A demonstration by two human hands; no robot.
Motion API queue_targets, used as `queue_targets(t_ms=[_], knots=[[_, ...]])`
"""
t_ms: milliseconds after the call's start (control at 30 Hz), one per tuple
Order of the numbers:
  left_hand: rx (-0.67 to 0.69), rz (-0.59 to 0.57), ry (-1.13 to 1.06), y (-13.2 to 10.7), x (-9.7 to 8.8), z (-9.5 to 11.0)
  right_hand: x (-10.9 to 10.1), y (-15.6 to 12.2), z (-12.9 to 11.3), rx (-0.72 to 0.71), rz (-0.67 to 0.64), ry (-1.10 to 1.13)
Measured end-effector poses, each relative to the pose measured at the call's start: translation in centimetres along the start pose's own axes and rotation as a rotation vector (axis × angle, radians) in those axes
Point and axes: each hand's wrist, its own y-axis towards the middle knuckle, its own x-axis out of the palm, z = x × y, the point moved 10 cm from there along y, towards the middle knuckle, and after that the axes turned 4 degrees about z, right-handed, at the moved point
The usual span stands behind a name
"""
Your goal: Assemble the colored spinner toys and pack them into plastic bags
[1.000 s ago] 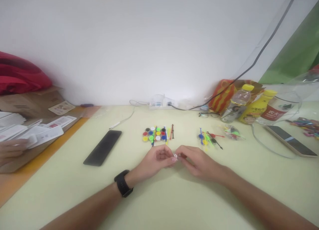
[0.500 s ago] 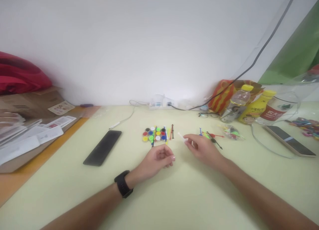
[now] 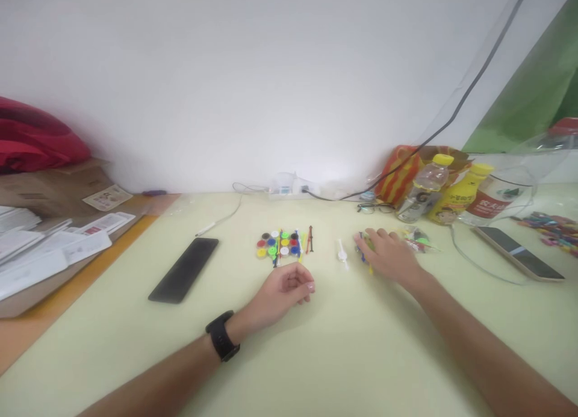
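Observation:
My left hand (image 3: 284, 290) rests on the table with its fingers loosely curled, nothing visible in them. A black watch is on that wrist. Beyond it lie colourful round discs (image 3: 285, 243) in rows, with thin plastic sticks (image 3: 309, 239) among and beside them. My right hand (image 3: 388, 251) is over a small group of coloured plastic arrow pieces (image 3: 363, 254), fingers somewhat spread and pointing down; its palm hides most of them. Whether the fingertips touch a piece cannot be made out. Between the hands lies a white disc-and-arrow piece (image 3: 342, 256).
A dark phone (image 3: 184, 269) lies at left, another phone (image 3: 517, 253) at right. Bottles (image 3: 456, 194), glasses (image 3: 374, 207) and a clear bag of pieces (image 3: 418, 239) stand or lie behind the right hand. Papers (image 3: 54, 248) and a cardboard box (image 3: 49, 185) fill the left side.
My right hand has let go of the white piece, which now lies on the table, and has moved right over the coloured arrow pieces. My left hand has stayed put.

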Motion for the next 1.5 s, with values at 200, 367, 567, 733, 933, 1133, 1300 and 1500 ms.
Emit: queue_targets(t_ms=[200, 367, 567, 733, 933, 1133, 1300, 1500], knots=[[0.077, 0.038, 0.115, -0.4, 0.1, 1.0, 1.9, -0.9, -2.8, -0.022, -0.146, 0.131], [0.116, 0.041, 0.193, -0.6, 0.2, 1.2, 1.9, -1.7, -5.6, -0.169, -0.191, 0.22], [0.178, 0.097, 0.276, -0.9, -0.1, 1.8, -0.2, -4.3, -10.3, -0.463, -0.234, 0.388], [0.365, 0.324, 0.481, -1.2, -2.4, 3.8, -2.1, -6.3, -13.9, -0.667, -0.209, 0.482], [0.441, 0.511, 0.981, -0.4, -5.6, 5.0, -3.7, -8.1, -16.4, -0.834, -0.188, 0.562], [0.254, 0.504, 1.236, 1.5, -7.6, 3.4, -3.8, -7.8, -16.4, -0.81, -0.194, 0.596], [0.246, 0.425, 1.294, 3.8, -7.4, 2.0, -3.7, -6.6, -15.1, -0.75, -0.097, 0.647], [0.284, 0.388, 1.329, 6.5, -7.1, 1.8, -3.5, -5.1, -13.4, -0.71, -0.011, 0.654]])
